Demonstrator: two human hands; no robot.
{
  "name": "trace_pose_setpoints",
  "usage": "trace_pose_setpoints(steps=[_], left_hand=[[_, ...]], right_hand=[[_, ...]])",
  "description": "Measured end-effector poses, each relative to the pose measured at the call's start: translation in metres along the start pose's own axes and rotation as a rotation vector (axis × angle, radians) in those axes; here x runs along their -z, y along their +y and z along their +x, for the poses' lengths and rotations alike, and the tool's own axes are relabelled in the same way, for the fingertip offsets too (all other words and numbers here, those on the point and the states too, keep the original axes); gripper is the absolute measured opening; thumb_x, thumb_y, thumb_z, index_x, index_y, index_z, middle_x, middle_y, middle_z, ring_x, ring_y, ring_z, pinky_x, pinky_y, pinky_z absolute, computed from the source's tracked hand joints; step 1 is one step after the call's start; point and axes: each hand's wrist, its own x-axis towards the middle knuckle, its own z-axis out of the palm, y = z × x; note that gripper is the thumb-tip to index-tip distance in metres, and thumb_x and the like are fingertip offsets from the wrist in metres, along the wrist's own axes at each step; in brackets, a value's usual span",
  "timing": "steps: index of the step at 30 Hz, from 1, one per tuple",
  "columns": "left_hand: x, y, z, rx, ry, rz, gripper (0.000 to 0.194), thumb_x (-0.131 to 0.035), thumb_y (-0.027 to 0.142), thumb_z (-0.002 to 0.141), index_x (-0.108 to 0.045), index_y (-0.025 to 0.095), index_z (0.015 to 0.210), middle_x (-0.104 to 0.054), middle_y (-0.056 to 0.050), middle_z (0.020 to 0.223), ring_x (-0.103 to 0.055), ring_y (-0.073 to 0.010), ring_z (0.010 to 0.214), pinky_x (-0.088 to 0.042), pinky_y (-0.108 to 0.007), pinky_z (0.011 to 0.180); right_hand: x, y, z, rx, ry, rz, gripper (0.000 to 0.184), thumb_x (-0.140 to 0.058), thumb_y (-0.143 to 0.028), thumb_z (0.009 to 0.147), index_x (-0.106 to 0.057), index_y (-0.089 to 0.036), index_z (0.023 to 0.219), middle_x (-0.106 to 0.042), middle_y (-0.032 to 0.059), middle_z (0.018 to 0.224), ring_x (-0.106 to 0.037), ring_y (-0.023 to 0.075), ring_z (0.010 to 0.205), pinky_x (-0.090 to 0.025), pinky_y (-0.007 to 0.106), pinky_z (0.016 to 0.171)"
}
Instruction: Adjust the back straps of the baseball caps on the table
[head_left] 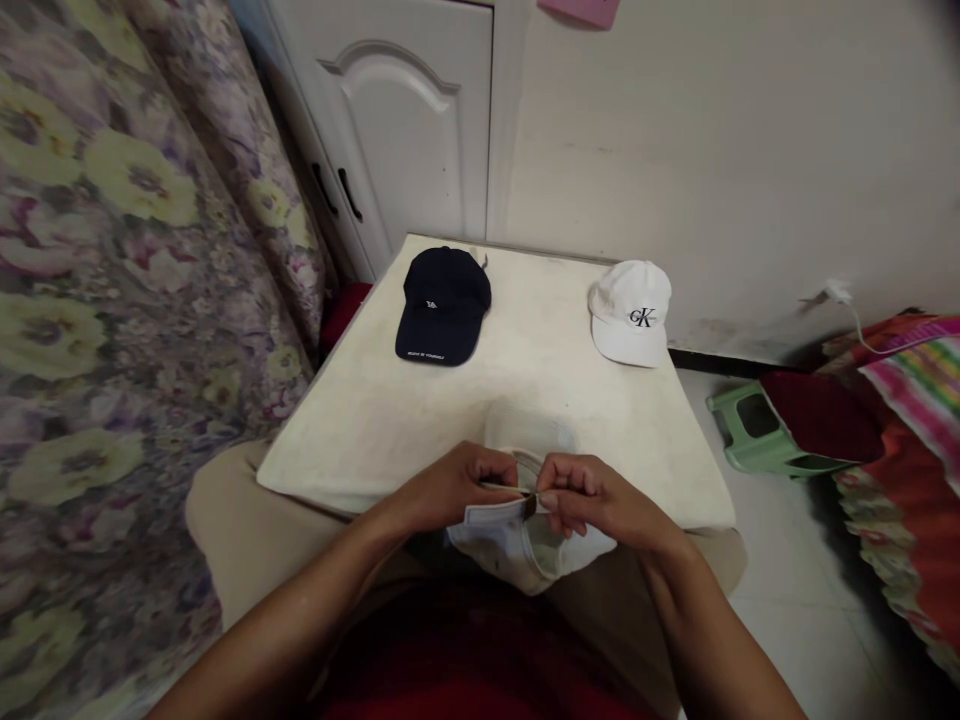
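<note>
A pale cap sits at the near edge of the table, its brim pointing away from me and its back strap toward me. My left hand pinches the strap from the left, with the strap's loose end sticking out below the fingers. From the other side, my right hand pinches the strap close to its small metal buckle. Both hands are closed and their fingertips nearly meet at the buckle. Part of the cap is hidden behind the hands.
On the cream-covered table a navy cap lies at the back left and a white cap at the back right. A flowered curtain hangs at left. A green stool stands on the floor at right.
</note>
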Motion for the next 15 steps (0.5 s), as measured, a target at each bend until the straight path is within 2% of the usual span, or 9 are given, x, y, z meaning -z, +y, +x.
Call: trace_pose_setpoints(steps=[5, 10, 15], left_hand=[[-0.0004, 0.0006, -0.0019, -0.013, -0.028, -0.004, 0.026, -0.062, 0.035, 0.087, -0.061, 0.015, 0.071, -0.05, 0.004, 0.063, -0.042, -0.0095, 0.059, -0.028, -0.022, 0.054], [-0.0003, 0.0003, -0.0009, 0.017, 0.004, 0.031, 0.027, -0.063, 0.036, 0.085, -0.058, 0.015, 0.067, -0.049, 0.005, 0.062, -0.041, -0.0096, 0.059, -0.027, -0.023, 0.053], [-0.0015, -0.0001, 0.0006, 0.029, 0.02, 0.042, 0.029, -0.062, 0.038, 0.085, -0.058, 0.016, 0.068, -0.05, 0.004, 0.062, -0.043, -0.0104, 0.061, -0.028, -0.023, 0.055]], right_hand=[[-0.002, -0.0031, 0.0005, 0.008, -0.02, -0.006, 0.02, -0.065, -0.034, 0.089, -0.058, -0.018, 0.081, -0.063, -0.0027, 0.063, -0.05, 0.0076, 0.051, -0.041, 0.02, 0.052], [-0.0022, -0.005, -0.0019, 0.006, -0.005, -0.015, 0.021, -0.065, -0.035, 0.09, -0.058, -0.017, 0.082, -0.062, -0.0023, 0.065, -0.051, 0.0078, 0.054, -0.04, 0.02, 0.052], [-0.0049, -0.007, 0.0006, -0.01, -0.005, 0.017, 0.023, -0.069, -0.038, 0.087, -0.059, -0.017, 0.085, -0.054, -0.0058, 0.063, -0.047, 0.0068, 0.053, -0.038, 0.019, 0.051]])
